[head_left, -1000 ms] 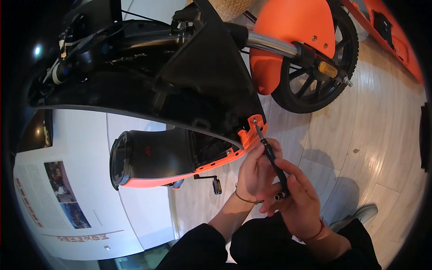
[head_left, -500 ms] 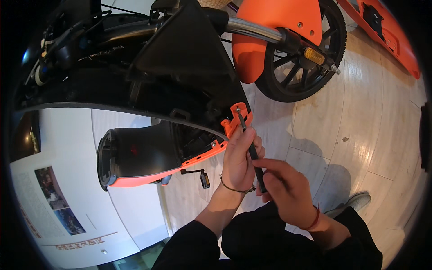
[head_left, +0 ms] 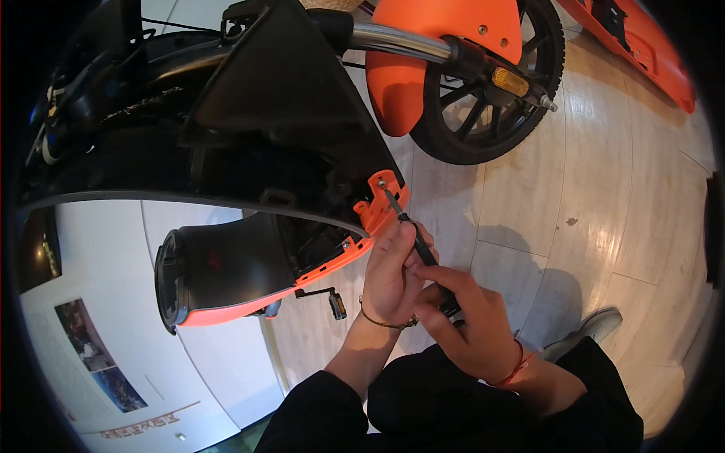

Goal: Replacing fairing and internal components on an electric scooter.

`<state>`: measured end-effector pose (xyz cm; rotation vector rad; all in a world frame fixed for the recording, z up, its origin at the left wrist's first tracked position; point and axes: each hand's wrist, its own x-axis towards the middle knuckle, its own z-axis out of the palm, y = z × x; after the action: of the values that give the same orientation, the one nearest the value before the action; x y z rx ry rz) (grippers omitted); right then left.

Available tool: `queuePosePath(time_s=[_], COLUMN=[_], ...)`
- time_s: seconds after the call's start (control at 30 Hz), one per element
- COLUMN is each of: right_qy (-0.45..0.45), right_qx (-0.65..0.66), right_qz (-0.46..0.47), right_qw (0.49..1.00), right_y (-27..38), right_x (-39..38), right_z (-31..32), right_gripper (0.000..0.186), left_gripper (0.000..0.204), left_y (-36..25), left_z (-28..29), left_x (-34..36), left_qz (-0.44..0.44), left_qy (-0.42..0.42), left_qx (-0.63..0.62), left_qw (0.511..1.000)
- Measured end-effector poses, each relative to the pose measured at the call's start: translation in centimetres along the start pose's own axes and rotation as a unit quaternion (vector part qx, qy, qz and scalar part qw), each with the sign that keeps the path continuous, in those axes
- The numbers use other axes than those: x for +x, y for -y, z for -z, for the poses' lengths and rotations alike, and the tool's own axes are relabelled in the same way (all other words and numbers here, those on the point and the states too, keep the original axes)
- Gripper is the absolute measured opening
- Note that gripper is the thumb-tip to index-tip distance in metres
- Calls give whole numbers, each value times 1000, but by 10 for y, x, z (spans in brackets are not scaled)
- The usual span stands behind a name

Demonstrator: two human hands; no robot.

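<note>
The black scooter seat (head_left: 226, 260) lies leftmost; then the orange trim tab (head_left: 371, 215), with the screwdriver (head_left: 425, 251) tip apparently at its screw (head_left: 382, 183). The left hand (head_left: 391, 273), fingers curled, steadies the screwdriver's front; the right hand (head_left: 476, 331) holds its rear. Ideally, align shaft with screw (slanting chews heads), press evenly, twist from behind.

We count one left hand (head_left: 389, 277) and one right hand (head_left: 474, 332), two in all, on one black screwdriver (head_left: 425, 251). We also wear one dark band (head_left: 384, 323) and one red band (head_left: 517, 365). Beyond the hands we see one wheel (head_left: 473, 113) and one amber reflector (head_left: 510, 81); to their left, one seat (head_left: 234, 257), one pedal (head_left: 337, 305) and two printed pictures (head_left: 83, 336); to their right, one shoe (head_left: 599, 326).
</note>
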<state>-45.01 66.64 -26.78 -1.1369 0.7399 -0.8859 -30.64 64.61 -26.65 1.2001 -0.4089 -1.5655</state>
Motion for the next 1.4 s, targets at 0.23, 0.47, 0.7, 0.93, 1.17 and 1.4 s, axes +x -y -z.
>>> queuePosePath(time_s=[0.23,0.47,0.7,0.93,1.17,1.4], right_qy=[-24,-49,-80,-101,-36,-64], right_qx=[283,-79,471,-203,448,759], right_qz=[-59,-5,-191,163,-157,-158], right_qw=[957,996,857,960,879,629], right_y=[6,3,-4,-7,-6,-5], right_x=[9,5,16,8,-2,-4], right_z=[-2,7,-13,-2,-15,-31], right_gripper=[36,27,30,39,30,36], left_gripper=[23,25,27,23,20,33], left_y=[-3,0,-11,-2,1,-1], left_z=[-4,2,9,19,16,20], left_x=[4,9,-4,1,10,5], left_qz=[-8,-14,92,4,17,6], left_qy=[-73,-16,4,78,123,147], left_qx=[74,108,17,3,-67,-12], left_qw=[995,994,996,997,990,989])
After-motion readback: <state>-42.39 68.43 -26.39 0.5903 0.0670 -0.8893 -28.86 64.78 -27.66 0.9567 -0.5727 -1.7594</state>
